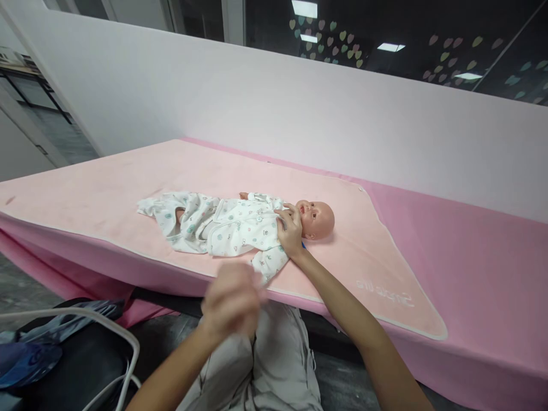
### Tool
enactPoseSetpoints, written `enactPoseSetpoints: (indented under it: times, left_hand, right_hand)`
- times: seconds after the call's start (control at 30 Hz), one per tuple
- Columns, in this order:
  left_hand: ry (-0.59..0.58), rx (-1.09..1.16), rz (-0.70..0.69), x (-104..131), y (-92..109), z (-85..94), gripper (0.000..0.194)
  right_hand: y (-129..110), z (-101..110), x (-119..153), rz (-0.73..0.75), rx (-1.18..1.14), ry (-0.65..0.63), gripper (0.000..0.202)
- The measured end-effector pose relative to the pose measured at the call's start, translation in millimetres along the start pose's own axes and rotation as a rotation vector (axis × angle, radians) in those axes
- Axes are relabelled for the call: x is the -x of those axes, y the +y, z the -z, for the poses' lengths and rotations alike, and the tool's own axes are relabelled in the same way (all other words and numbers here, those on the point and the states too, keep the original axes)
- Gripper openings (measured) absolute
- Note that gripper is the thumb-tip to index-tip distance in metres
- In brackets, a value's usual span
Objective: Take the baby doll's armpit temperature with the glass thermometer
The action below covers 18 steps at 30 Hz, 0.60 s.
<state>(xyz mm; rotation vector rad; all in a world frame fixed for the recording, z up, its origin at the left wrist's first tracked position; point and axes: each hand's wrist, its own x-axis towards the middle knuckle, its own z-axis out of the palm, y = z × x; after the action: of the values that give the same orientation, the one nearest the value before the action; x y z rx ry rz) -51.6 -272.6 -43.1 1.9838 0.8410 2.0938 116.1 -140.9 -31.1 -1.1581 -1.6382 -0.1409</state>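
Observation:
A baby doll (317,220) lies on its back across the pink mat (377,257), its bald head toward the right. It wears a white printed top (244,225) and matching trousers (192,220); one small doll hand shows at the far sleeve. My right hand (291,231) is at the top's collar, just below the doll's chin, with its thumb and fingers on the cloth; a bit of blue shows beside the wrist. Blurred by motion, my left hand (234,297) is raised in front of the mat's near edge, close to the near sleeve. Its fingers cannot be made out.
The mat lies over a pink sheet (479,245) on a bed or table against a white wall (257,103). At the lower left are a black chair (81,365), a blue bag (29,362) and a white tube or cable (135,342). Dark windows carry heart stickers.

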Motion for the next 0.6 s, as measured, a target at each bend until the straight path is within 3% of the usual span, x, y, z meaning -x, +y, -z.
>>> enactPoseSetpoints:
  times: [0.03, 0.1, 0.2, 0.27, 0.37, 0.47, 0.6]
  left_hand:
    - [0.295, 0.022, -0.129, -37.4, -8.9, -11.9, 0.017]
    - [0.283, 0.027, -0.156, -98.0, -28.6, -36.8, 0.018]
    - [-0.161, 0.025, 0.091, -138.3, -65.3, -66.2, 0.018]
    - [-0.448, 0.094, 0.277, -138.7, -91.8, -76.3, 0.020]
    - [-0.627, 0.253, 0.437, -126.8, -120.5, -78.7, 0.024]
    - [-0.735, 0.327, 0.420, -119.2, -128.0, -75.4, 0.027]
    - [-0.755, 0.252, 0.323, -117.8, -124.9, -74.6, 0.028]
  right_hand:
    - [-0.6, 0.6, -0.2, -0.025, 0.000, -0.001, 0.028]
    - [-1.9, 1.5, -0.7, -0.064, -0.015, 0.006, 0.029]
    - [-2.3, 1.2, -0.9, -0.074, -0.041, 0.038, 0.027]
    - [-1.4, -0.1, -0.2, -0.062, -0.022, 0.076, 0.024]
    - [0.8, -2.7, 2.5, -0.052, 0.021, 0.095, 0.022]
    - [2.5, -4.7, 5.0, -0.072, 0.022, 0.070, 0.026]
    - [3.4, -6.1, 5.4, -0.089, -0.004, 0.059, 0.029]
